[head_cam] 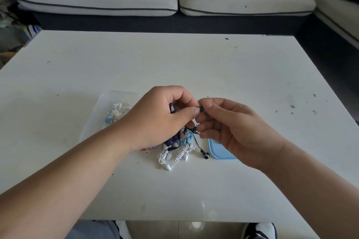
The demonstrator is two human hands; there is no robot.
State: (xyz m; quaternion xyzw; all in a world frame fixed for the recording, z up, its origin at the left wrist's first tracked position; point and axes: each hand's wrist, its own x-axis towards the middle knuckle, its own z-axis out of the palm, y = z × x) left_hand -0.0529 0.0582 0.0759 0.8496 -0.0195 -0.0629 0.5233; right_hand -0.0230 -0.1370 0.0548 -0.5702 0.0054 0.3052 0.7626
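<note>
Black earphone (201, 109) pinched between left hand (155, 120) and right hand (233, 130), well inside white table (194, 60) edges

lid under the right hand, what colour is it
The lid is light blue, plainest in the head view.

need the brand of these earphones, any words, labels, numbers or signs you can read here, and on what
None: no text can be read anywhere in this view.
The black earphones, pinched by the left hand and the right hand, show no lettering.
The white earphones, the blue lid and the clear box look plain; any fine print would be too small to tell.
</note>
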